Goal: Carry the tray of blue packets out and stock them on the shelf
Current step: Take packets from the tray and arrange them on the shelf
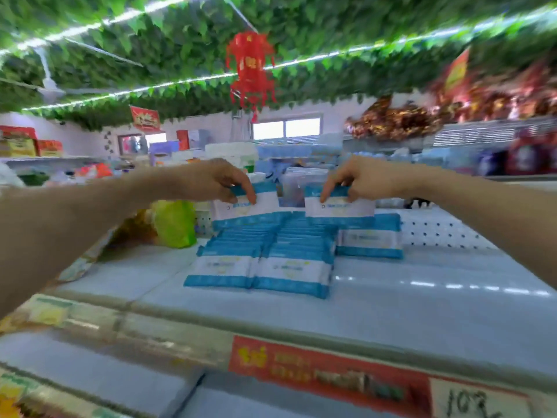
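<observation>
Several blue-and-white packets (259, 260) stand in two rows on the pale shelf (422, 312), front faces toward me. A further packet (369, 238) stands to their right. My left hand (215, 181) pinches the top edge of a packet (253, 203) at the back of the left row. My right hand (358, 178) pinches the top of another packet (339, 206) at the back of the right row. Both held packets stand upright, a little above the rows. No tray is in view.
A yellow-green bag (174, 223) lies on the shelf left of the packets. A perforated white back panel (437, 229) rises behind them on the right. A red price strip (328, 378) runs along the shelf's front edge. More stocked shelves stand beyond.
</observation>
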Demonstrator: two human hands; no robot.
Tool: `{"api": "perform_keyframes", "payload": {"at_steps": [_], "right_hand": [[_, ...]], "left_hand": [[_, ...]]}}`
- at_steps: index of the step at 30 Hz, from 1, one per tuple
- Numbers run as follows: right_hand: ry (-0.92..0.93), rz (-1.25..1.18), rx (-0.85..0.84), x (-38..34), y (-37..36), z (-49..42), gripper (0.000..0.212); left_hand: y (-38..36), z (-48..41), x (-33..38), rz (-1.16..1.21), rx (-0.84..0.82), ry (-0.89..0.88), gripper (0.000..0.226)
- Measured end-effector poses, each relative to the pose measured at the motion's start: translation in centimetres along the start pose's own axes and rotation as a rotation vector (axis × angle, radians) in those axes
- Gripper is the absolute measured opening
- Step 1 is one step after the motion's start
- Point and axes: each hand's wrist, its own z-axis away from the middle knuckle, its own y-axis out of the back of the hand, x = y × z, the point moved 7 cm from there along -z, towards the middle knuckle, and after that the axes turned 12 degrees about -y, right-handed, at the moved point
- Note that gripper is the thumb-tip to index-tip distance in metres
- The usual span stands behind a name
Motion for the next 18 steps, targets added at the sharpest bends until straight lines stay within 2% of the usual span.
{"api": "perform_keyframes", "payload": {"at_steps": [4, 8, 12, 18], "right_hand": [[-0.15, 0.001, -0.001, 6.7, 0.1, 2.7, 0.057], [-0.208, 0.045, -0.057, 10.5, -2.6, 2.8, 0.059], [-0.18, 0.044, -0.025, 11.0, -4.5, 1.7, 0.055], [-0.079, 0.213, 0.022, 9.7, -6.0, 0.8, 0.04]], "left_hand": [[-2.2, -5.0, 2.3, 0.033, 0.004, -0.103, 0.032], [-3.2, -7.2, 3.0, 0.068, -0.016, -0.137, 0.035], [-3.0, -7.9, 2.7, 0.108, 0.007, -0.138, 0.039], [-2.7, -8.2, 2.2, 0.147, 0.039, -0.139, 0.038]]}}
